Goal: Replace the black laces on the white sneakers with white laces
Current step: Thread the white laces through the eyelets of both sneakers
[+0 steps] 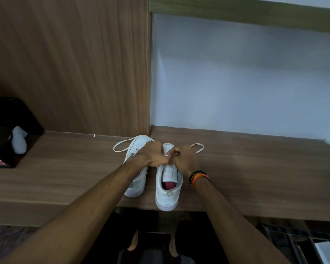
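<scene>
Two white sneakers stand side by side on the wooden desk (255,168), heels toward me. The right sneaker (168,195) has a pink insole showing. Both hands meet over its front part. My left hand (151,155) and my right hand (183,159) each pinch a white lace where they touch. One white lace loop (120,146) trails to the left beside the left sneaker (136,185), another lace loop (197,147) lies to the right. The eyelets are hidden under my hands. I see no black lace.
A black box (6,130) with a white object (19,140) sits at the desk's left end. A wooden panel (74,63) and a pale wall (246,82) stand behind. The right sneaker's heel overhangs the desk's front edge. My legs show below.
</scene>
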